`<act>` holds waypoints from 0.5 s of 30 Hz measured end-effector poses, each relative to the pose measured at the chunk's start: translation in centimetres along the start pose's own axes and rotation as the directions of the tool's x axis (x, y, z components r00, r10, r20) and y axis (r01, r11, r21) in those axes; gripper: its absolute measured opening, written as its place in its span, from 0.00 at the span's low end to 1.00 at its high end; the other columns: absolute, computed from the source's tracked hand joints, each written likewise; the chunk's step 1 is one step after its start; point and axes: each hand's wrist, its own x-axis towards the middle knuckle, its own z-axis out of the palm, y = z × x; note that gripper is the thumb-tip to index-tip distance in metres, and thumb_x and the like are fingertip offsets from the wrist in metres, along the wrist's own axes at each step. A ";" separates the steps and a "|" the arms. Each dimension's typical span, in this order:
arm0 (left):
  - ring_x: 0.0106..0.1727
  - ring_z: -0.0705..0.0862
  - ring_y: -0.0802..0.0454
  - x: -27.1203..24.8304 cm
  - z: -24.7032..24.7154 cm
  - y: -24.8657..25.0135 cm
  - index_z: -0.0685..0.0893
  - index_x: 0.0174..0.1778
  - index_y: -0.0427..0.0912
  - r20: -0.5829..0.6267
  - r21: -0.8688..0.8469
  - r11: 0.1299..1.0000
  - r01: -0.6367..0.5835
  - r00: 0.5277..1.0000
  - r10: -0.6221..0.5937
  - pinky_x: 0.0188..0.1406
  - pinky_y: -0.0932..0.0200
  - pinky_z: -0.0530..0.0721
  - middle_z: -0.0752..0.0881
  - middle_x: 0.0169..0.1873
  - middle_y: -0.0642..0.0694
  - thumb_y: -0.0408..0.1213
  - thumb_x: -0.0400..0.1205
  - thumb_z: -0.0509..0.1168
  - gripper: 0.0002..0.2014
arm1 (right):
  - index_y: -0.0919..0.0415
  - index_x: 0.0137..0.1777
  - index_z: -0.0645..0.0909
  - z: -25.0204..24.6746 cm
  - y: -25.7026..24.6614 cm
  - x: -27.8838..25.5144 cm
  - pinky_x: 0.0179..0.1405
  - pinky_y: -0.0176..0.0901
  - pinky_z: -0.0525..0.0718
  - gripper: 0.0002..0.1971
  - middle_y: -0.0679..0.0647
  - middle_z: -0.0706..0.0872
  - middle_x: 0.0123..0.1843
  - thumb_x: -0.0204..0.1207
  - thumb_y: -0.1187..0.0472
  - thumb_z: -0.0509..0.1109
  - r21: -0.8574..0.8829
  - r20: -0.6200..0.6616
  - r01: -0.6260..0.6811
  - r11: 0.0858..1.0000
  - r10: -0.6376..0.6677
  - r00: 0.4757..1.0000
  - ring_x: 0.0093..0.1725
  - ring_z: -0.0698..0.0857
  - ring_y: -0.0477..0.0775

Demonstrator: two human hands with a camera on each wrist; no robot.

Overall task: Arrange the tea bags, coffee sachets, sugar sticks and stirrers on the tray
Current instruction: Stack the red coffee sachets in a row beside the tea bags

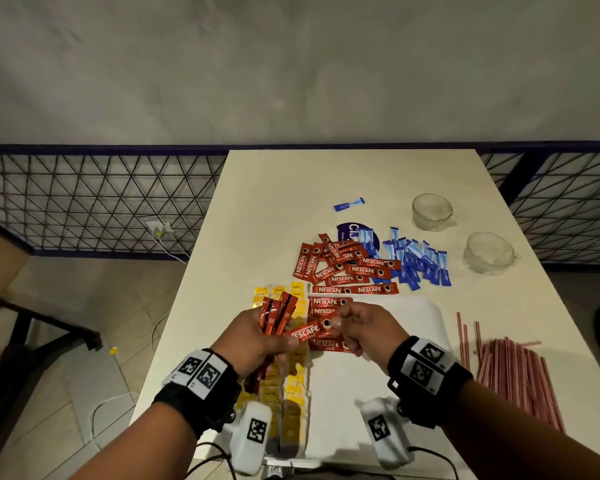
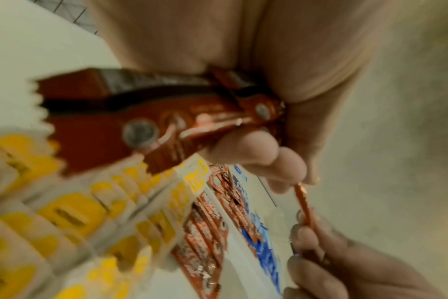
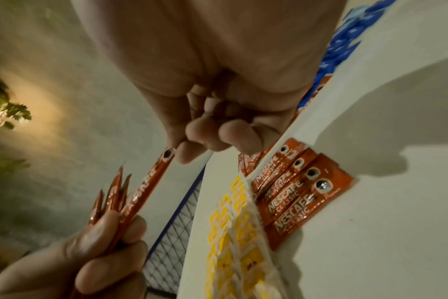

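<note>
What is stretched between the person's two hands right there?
One red coffee sachet bridges them: the right hand pinches its far end, while the left hand, gripping a bundle of sachets, touches its near end. The head view shows it best.

We see a white table (image 1: 274, 188) bearing a white tray (image 1: 426, 313) at its near edge; beyond it a heap of red coffee sachets (image 1: 340, 265) and blue sugar sticks (image 1: 416, 261) — one stray stick (image 1: 349, 204) farther back; two glass cups (image 1: 432, 211) right; striped stirrers (image 1: 513, 372) beside the tray.
</note>
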 end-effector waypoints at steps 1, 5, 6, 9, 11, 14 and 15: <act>0.20 0.77 0.49 0.2 0.2 0.0 0.82 0.51 0.38 -0.001 -0.027 1.000 0.000 1.000 0.000 0.21 0.60 0.76 0.84 0.22 0.45 0.26 0.75 0.74 0.11 | 0.60 0.40 0.80 -0.2 0.2 -0.1 0.24 0.40 0.71 0.06 0.55 0.87 0.32 0.78 0.65 0.71 0.037 -0.004 -0.013 0.999 0.013 1.000 0.22 0.71 0.48; 0.20 0.77 0.52 0.5 1.0 0.2 0.81 0.51 0.37 -0.009 -0.025 1.000 -0.001 1.000 0.001 0.20 0.60 0.76 0.82 0.21 0.46 0.27 0.76 0.74 0.11 | 0.62 0.41 0.82 -1.3 1.0 -0.3 0.21 0.37 0.69 0.04 0.56 0.85 0.32 0.77 0.66 0.72 0.113 -0.031 -0.079 0.990 0.083 0.996 0.21 0.71 0.48; 0.19 0.76 0.52 0.5 1.0 0.1 0.81 0.51 0.37 -0.014 0.001 1.000 0.004 1.000 -0.004 0.20 0.60 0.76 0.82 0.21 0.45 0.29 0.76 0.74 0.11 | 0.63 0.42 0.83 -1.7 1.4 -0.4 0.20 0.36 0.68 0.03 0.56 0.84 0.32 0.77 0.66 0.72 0.110 -0.042 -0.106 0.988 0.111 0.993 0.21 0.70 0.48; 0.19 0.76 0.50 0.5 0.4 -0.4 0.81 0.52 0.35 -0.046 0.069 0.998 0.008 0.999 -0.005 0.21 0.59 0.77 0.81 0.21 0.43 0.32 0.76 0.74 0.12 | 0.64 0.44 0.85 -3.6 3.6 -0.5 0.22 0.36 0.67 0.02 0.59 0.80 0.33 0.76 0.66 0.72 0.087 -0.104 -0.201 0.976 0.210 0.972 0.22 0.68 0.48; 0.18 0.76 0.52 0.5 -0.2 -0.9 0.81 0.50 0.35 -0.072 0.086 0.996 0.014 0.997 -0.008 0.20 0.60 0.77 0.81 0.20 0.45 0.32 0.76 0.75 0.11 | 0.66 0.44 0.86 -4.7 5.4 -0.7 0.22 0.37 0.65 0.03 0.61 0.78 0.32 0.76 0.67 0.71 0.044 -0.132 -0.271 0.962 0.274 0.953 0.21 0.66 0.49; 0.17 0.76 0.55 0.0 -0.6 -1.4 0.81 0.43 0.40 -0.076 0.107 0.994 0.004 0.997 0.004 0.18 0.61 0.77 0.81 0.19 0.48 0.31 0.76 0.74 0.08 | 0.67 0.42 0.85 -4.8 7.5 -0.7 0.21 0.36 0.63 0.03 0.56 0.76 0.25 0.75 0.71 0.70 -0.007 -0.155 -0.364 0.931 0.359 0.921 0.19 0.63 0.49; 0.17 0.76 0.55 -0.2 -0.7 -1.5 0.81 0.42 0.40 -0.073 0.111 0.994 0.004 0.997 0.004 0.18 0.62 0.77 0.81 0.19 0.47 0.30 0.76 0.74 0.08 | 0.67 0.41 0.86 -4.4 7.8 -0.6 0.20 0.36 0.63 0.04 0.55 0.75 0.22 0.74 0.72 0.70 -0.038 -0.166 -0.390 0.920 0.379 0.910 0.18 0.63 0.49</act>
